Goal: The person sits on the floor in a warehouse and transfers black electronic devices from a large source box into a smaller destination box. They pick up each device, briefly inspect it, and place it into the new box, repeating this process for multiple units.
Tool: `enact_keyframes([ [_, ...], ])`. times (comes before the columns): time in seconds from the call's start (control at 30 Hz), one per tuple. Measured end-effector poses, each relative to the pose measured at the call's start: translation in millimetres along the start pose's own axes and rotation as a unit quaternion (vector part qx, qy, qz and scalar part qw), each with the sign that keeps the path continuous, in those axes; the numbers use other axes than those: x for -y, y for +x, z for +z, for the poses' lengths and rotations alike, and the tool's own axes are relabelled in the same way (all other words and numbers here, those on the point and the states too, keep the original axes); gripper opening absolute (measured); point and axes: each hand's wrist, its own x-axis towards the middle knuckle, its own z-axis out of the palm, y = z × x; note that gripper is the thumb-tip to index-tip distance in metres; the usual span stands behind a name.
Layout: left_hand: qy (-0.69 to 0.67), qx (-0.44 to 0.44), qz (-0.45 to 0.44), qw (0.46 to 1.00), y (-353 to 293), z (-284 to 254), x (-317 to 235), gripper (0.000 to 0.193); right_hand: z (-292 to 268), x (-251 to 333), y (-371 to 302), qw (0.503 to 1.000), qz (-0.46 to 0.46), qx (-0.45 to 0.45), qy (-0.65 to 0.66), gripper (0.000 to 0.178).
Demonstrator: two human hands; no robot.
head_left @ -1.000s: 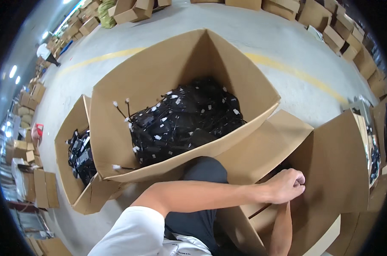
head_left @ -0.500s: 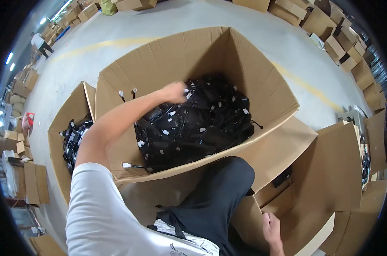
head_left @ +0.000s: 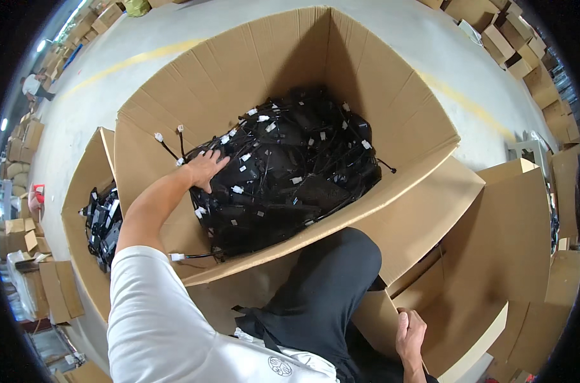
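A large open cardboard box [head_left: 239, 70] stands in front of me, holding a heap of flat black parts [head_left: 290, 172] with black cables and small white plugs. My left hand [head_left: 207, 169] is over the heap's left side, fingers spread, with nothing seen in it. Whether its fingertips touch the parts I cannot tell. At lower right my right hand [head_left: 410, 335] is closed round the near-left edge of a second open cardboard box [head_left: 494, 242]. A dark item lies partly hidden inside that box.
Left of the large box is a narrower cardboard box [head_left: 85, 191] with more black parts [head_left: 103, 223]. My bent knee [head_left: 351, 255] rests against the large box's near side. A grey stool [head_left: 529, 150] stands at right. Stacked cartons line both sides; a person [head_left: 34, 86] is far left.
My left hand has moved left and nearer across the heap, and its fingers have opened from a curled shape. My right hand stays at the box edge. The view has shifted slightly.
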Motion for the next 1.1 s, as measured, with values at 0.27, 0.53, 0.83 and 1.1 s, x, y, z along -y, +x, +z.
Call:
enact_keyframes([
  [0.27,0.023,-0.043,0.032,0.998,-28,16,-17,0.073,8,-5,-9,0.993,-0.059,-0.091,-0.05,0.02],
  [0.53,-0.236,-0.144,-0.063,0.959,-46,-21,-17,0.056,5,-5,-16,0.989,-0.074,-0.069,-0.111,0.026],
  [0.83,-0.818,-0.176,0.144,0.529,-93,-264,-121,0.059,-44,130,58,0.953,-0.136,-0.155,0.221,0.029],
  [1.1,-0.768,0.03,0.34,0.542,-62,-264,-147,0.09,-5,236,128,0.814,-0.107,0.015,0.571,0.046],
])
